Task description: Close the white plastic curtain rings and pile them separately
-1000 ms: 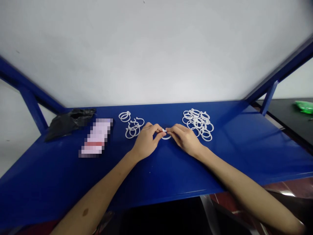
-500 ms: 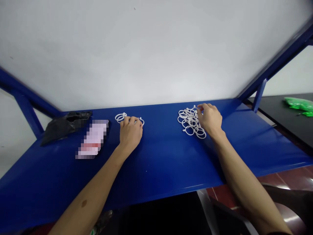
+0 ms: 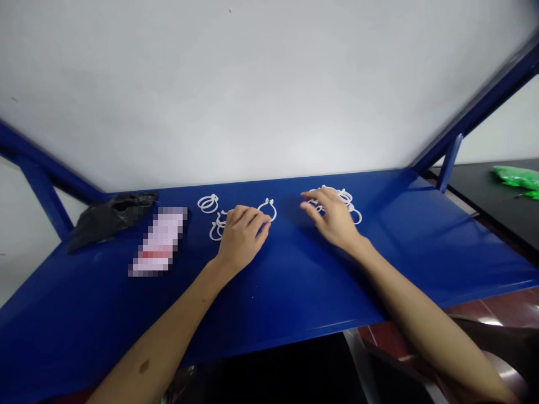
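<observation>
My left hand (image 3: 242, 235) rests on the blue shelf (image 3: 295, 280) with its fingers loosely bent and nothing in them. A single white plastic ring (image 3: 268, 209) lies just past its fingertips. A small group of white rings (image 3: 213, 216) lies to its left and behind it. My right hand (image 3: 332, 221) reaches leftward in front of the larger pile of white rings (image 3: 347, 202). Its thumb and fingers pinch what looks like a white ring (image 3: 314, 202). Motion blur hides the grip's details.
A black plastic bag (image 3: 112, 216) lies at the back left of the shelf, with a blurred pink-white packet (image 3: 158, 241) beside it. Blue frame struts rise at both ends. A dark table with a green bag (image 3: 517, 178) stands to the right.
My left hand has drawn back from the left group, leaving one ring beside it. My right hand has moved left off the pile toward the middle.
</observation>
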`<state>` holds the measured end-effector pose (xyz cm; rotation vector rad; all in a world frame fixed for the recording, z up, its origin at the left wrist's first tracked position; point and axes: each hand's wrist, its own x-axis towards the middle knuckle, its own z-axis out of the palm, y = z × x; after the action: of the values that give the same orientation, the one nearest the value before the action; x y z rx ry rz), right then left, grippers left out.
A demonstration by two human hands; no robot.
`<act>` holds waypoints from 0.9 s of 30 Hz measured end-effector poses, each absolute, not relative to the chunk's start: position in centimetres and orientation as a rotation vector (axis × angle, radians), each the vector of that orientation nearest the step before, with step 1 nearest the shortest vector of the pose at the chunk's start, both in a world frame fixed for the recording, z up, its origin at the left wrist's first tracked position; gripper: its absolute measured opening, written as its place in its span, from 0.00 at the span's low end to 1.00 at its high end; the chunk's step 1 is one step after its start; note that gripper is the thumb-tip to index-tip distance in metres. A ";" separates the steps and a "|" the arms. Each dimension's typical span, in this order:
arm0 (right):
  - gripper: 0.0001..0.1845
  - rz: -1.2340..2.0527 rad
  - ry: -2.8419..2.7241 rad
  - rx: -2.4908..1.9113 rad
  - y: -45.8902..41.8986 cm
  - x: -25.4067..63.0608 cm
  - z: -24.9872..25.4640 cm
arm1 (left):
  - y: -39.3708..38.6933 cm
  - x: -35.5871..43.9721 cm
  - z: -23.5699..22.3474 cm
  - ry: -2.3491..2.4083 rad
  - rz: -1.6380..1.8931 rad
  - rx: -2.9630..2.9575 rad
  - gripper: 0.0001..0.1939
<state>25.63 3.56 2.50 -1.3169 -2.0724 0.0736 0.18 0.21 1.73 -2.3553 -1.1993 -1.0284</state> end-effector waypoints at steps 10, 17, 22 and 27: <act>0.09 0.702 -1.915 -1.107 -0.1 20.0 1.8 | -0.8 1.1 0.9 -1.207 -1.117 -2.540 0.02; 0.09 0.562 -2.051 -1.140 0.4 20.5 1.2 | -0.6 1.1 1.6 -1.865 -1.423 -2.513 0.06; 0.09 0.553 -2.009 -1.098 0.2 20.3 1.2 | -0.4 1.0 1.7 -2.104 -1.556 -2.662 0.08; 0.08 0.577 -2.049 -0.995 0.2 20.4 1.1 | -0.2 0.8 1.0 -2.191 -1.624 -2.702 0.09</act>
<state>20.45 0.16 1.06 -0.9953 -2.0488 0.5775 0.83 -0.23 1.02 -2.7015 -2.1913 -1.6242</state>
